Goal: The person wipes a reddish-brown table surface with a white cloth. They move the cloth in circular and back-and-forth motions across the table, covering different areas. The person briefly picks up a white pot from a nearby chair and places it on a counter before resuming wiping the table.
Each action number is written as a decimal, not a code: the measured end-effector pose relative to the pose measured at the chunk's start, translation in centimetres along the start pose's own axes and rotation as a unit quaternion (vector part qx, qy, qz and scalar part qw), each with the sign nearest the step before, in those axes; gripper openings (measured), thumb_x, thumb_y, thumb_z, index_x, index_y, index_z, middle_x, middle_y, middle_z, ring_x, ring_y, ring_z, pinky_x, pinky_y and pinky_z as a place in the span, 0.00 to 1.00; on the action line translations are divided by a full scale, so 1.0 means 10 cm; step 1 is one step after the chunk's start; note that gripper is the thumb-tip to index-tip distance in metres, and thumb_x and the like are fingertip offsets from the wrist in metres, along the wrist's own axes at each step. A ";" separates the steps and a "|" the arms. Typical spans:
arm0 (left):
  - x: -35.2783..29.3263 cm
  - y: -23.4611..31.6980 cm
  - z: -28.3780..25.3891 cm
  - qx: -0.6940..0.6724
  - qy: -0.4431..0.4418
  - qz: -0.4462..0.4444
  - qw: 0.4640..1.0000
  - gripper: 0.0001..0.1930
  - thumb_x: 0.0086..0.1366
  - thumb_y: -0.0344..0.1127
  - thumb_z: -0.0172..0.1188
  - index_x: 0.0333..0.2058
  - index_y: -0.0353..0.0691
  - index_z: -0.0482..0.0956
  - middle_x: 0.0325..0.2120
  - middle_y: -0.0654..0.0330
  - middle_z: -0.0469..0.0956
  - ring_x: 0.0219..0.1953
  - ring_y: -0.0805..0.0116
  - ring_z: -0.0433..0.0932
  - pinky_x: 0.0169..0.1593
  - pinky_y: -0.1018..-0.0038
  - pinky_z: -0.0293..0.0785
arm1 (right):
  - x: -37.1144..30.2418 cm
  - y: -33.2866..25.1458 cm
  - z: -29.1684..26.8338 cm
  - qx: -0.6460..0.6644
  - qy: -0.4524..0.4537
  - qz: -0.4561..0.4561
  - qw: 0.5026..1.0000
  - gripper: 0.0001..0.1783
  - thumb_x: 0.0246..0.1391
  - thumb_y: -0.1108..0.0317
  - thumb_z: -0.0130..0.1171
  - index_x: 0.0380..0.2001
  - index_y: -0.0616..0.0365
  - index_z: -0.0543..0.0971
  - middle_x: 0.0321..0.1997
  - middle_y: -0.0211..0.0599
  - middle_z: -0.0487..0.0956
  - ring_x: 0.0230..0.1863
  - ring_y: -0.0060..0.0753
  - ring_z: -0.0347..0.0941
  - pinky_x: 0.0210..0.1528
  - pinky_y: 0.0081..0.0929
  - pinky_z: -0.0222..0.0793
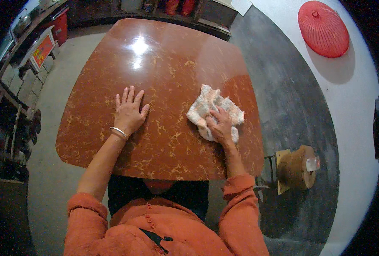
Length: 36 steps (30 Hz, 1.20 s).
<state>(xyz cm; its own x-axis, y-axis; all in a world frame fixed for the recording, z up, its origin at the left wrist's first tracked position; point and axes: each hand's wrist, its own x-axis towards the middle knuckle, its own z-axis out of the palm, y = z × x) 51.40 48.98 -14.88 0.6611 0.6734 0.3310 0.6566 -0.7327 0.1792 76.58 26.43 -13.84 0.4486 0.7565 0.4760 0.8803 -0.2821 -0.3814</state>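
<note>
A crumpled white and pale orange cloth (202,112) lies on the right side of a glossy reddish-brown table (164,149) with gold veining. My right hand (220,124) presses down on the cloth, its fingers curled into the folds. To the left, my left hand (129,112) rests flat on the bare tabletop, fingers spread and holding nothing. A silver bangle (118,131) circles the left wrist. The cloth partly hides the right fingertips.
A round wooden block (298,167) stands by the dark lower wall right of the table. A red ribbed cover (323,29) hangs on the white wall. Red bucket (60,27) and brick-propped shelving (25,87) line the left; a dark shelf (215,17) stands beyond the table.
</note>
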 end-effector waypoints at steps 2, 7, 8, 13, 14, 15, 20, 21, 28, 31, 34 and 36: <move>-0.01 -0.03 0.01 0.001 0.005 0.001 1.000 0.29 0.64 0.55 0.47 0.61 0.51 0.62 0.64 0.52 0.55 0.67 0.53 0.51 0.66 0.50 0.42 | 0.08 -0.35 0.14 0.041 -0.030 -0.022 0.998 0.14 0.43 0.60 0.59 0.36 0.49 0.82 0.52 0.47 0.73 0.54 0.51 0.66 0.58 0.45 0.56; -0.03 0.01 -0.02 -0.023 -0.005 -0.004 1.000 0.29 0.64 0.55 0.47 0.61 0.50 0.61 0.64 0.52 0.55 0.67 0.53 0.50 0.67 0.51 0.40 | -0.49 -0.87 0.08 0.125 -0.138 -0.153 0.971 0.14 0.46 0.62 0.60 0.38 0.52 0.81 0.57 0.44 0.70 0.60 0.49 0.62 0.64 0.49 0.48; -0.03 -0.04 -0.03 -0.019 -0.005 -0.003 1.000 0.29 0.64 0.54 0.47 0.61 0.50 0.61 0.64 0.52 0.54 0.67 0.53 0.49 0.67 0.51 0.39 | -0.63 -0.96 -0.02 0.124 -0.167 -0.153 0.966 0.15 0.46 0.62 0.60 0.39 0.52 0.80 0.57 0.41 0.70 0.62 0.48 0.60 0.65 0.52 0.45; -0.02 -0.04 -0.10 -0.004 -0.024 -0.009 1.000 0.29 0.65 0.53 0.47 0.62 0.50 0.60 0.65 0.52 0.53 0.68 0.54 0.47 0.67 0.52 0.38 | -1.13 -0.71 -0.48 0.093 -0.143 -0.080 0.982 0.17 0.44 0.62 0.63 0.41 0.47 0.81 0.57 0.38 0.71 0.61 0.44 0.63 0.66 0.52 0.46; -0.02 -0.05 -0.06 -0.004 -0.009 -0.008 1.000 0.28 0.65 0.53 0.47 0.61 0.50 0.61 0.65 0.52 0.52 0.68 0.53 0.47 0.67 0.52 0.39 | -1.12 -0.63 -0.56 0.078 -0.131 -0.052 0.987 0.16 0.44 0.62 0.64 0.39 0.49 0.81 0.56 0.41 0.71 0.61 0.45 0.64 0.65 0.52 0.47; -0.03 -0.05 -0.04 -0.005 -0.010 -0.009 1.000 0.28 0.65 0.53 0.47 0.61 0.50 0.61 0.65 0.52 0.52 0.68 0.53 0.47 0.67 0.52 0.39 | -1.12 -0.44 -0.55 0.076 -0.118 -0.040 0.989 0.17 0.43 0.63 0.63 0.40 0.50 0.81 0.55 0.44 0.72 0.59 0.47 0.64 0.64 0.50 0.49; -0.02 -0.04 -0.05 -0.004 -0.012 -0.007 1.000 0.28 0.65 0.53 0.47 0.61 0.50 0.61 0.65 0.52 0.53 0.67 0.54 0.48 0.67 0.52 0.39 | -0.54 0.18 -0.31 0.040 -0.027 0.056 0.997 0.16 0.45 0.60 0.60 0.39 0.52 0.81 0.54 0.45 0.72 0.56 0.49 0.65 0.60 0.45 0.54; -0.02 -0.05 -0.03 -0.001 -0.010 -0.006 1.000 0.28 0.65 0.53 0.47 0.61 0.50 0.61 0.65 0.52 0.53 0.67 0.54 0.48 0.67 0.52 0.39 | -0.38 0.27 -0.22 0.027 -0.009 0.070 0.997 0.17 0.46 0.57 0.59 0.39 0.51 0.81 0.54 0.45 0.72 0.55 0.49 0.65 0.60 0.45 0.55; -0.01 -0.05 -0.05 -0.014 -0.010 -0.007 1.000 0.29 0.65 0.54 0.47 0.61 0.50 0.61 0.64 0.52 0.54 0.67 0.53 0.49 0.67 0.51 0.40 | 0.27 -0.20 0.33 -0.003 -0.014 -0.002 1.000 0.14 0.46 0.54 0.58 0.36 0.43 0.81 0.52 0.43 0.73 0.55 0.49 0.66 0.59 0.46 0.55; -0.01 -0.04 -0.06 -0.020 -0.009 -0.005 1.000 0.29 0.64 0.54 0.48 0.61 0.49 0.61 0.64 0.51 0.54 0.67 0.52 0.49 0.67 0.51 0.40 | 0.03 -0.78 0.27 0.090 -0.073 -0.089 0.989 0.16 0.44 0.59 0.60 0.38 0.52 0.81 0.55 0.47 0.71 0.57 0.51 0.64 0.61 0.46 0.53; -0.02 -0.05 -0.03 -0.025 -0.011 -0.001 1.000 0.29 0.64 0.53 0.48 0.61 0.49 0.61 0.64 0.51 0.54 0.67 0.51 0.48 0.67 0.51 0.40 | -0.45 -1.00 0.08 0.126 -0.139 -0.178 0.966 0.14 0.44 0.58 0.61 0.37 0.46 0.81 0.54 0.41 0.72 0.58 0.47 0.63 0.62 0.50 0.51; -0.03 -0.05 -0.01 -0.027 -0.008 -0.001 1.000 0.29 0.64 0.53 0.48 0.61 0.49 0.61 0.64 0.51 0.53 0.67 0.51 0.48 0.67 0.51 0.40 | -0.71 -1.02 -0.15 0.140 -0.203 -0.181 0.952 0.15 0.44 0.60 0.61 0.38 0.48 0.81 0.57 0.39 0.71 0.61 0.45 0.62 0.64 0.52 0.48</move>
<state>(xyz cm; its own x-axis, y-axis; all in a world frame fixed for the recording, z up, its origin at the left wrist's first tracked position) 50.81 49.10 -14.96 0.6656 0.6763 0.3155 0.6375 -0.7351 0.2307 64.66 23.02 -12.12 -0.0229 0.9558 0.2931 0.8651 0.1659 -0.4734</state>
